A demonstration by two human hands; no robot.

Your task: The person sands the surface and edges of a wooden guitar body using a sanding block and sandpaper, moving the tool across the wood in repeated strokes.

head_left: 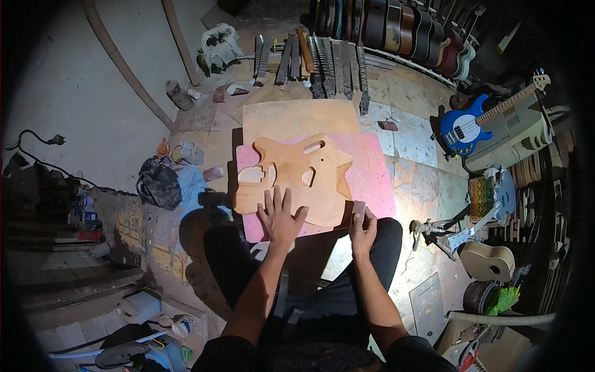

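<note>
An unpainted wooden electric guitar body point(286, 164), with several cut-out cavities, lies flat on a pink board point(375, 170) in front of my knees. My left hand point(283, 222) rests on its near edge, palm down with fingers spread. At the body's near right corner, my right hand point(364, 235) pinches a small grey-brown piece of sandpaper point(359, 209) between thumb and fingers. The sandpaper stands up beside the wood; whether it touches the edge I cannot tell.
Beyond the pink board lies a tan sheet point(297, 116), then several guitar necks point(319, 68). A blue bass guitar point(465, 127) leans at right, above an acoustic guitar body point(486, 260). A black plastic bag point(159, 183) sits by the left wall.
</note>
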